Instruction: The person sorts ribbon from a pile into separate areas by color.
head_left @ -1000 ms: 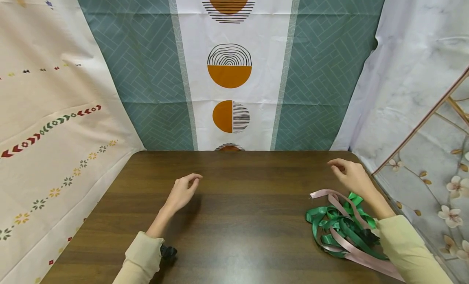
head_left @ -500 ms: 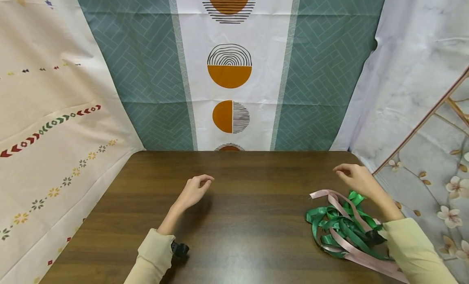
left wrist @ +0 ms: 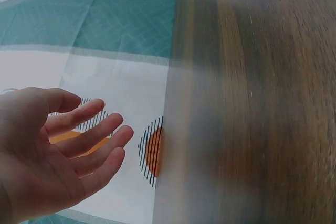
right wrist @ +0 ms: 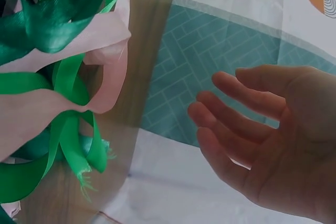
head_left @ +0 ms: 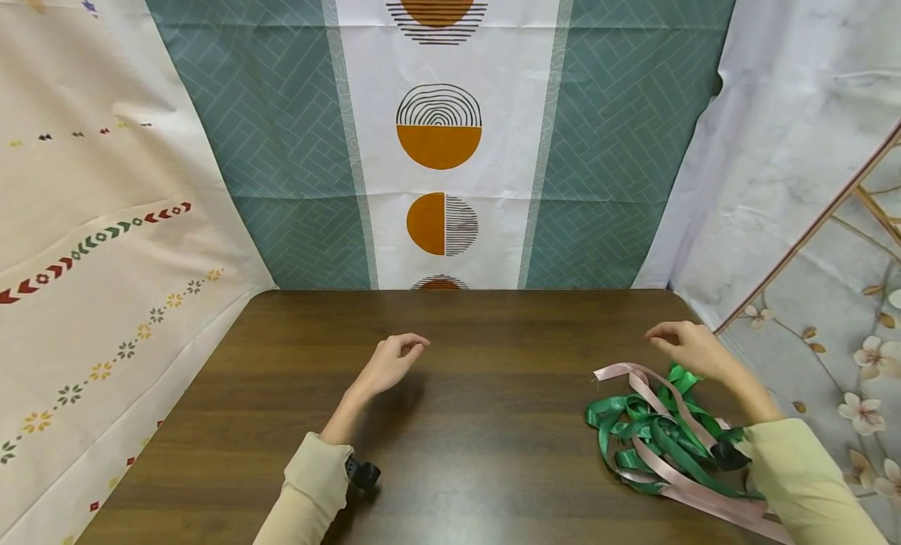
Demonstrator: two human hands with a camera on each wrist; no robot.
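Observation:
A loose heap of satin ribbons lies at the right of the brown table, tangled together: dark green ribbon [head_left: 611,410], brighter green ribbon [right wrist: 71,145] with a frayed end, and pink ribbon [head_left: 693,494]. My right hand [head_left: 693,348] hovers just beyond the heap, fingers relaxed and slightly bent, holding nothing. In the right wrist view the same hand [right wrist: 262,135] is apart from the ribbons. Over the middle of the table is my left hand [head_left: 389,363], its shadow falling on the wood. The left wrist view shows this hand [left wrist: 68,150] with fingers loosely spread and nothing in them.
The wooden table [head_left: 486,334] meets a green and white patterned cloth [head_left: 443,146] at its far edge. A cream cloth [head_left: 127,240] hangs along the left side, and a floral marbled cloth [head_left: 809,295] along the right. Black cameras sit at both wrists.
My left hand has moved to the right across the table. The right hand has shifted slightly right and nearer to me. The ribbons lie as before.

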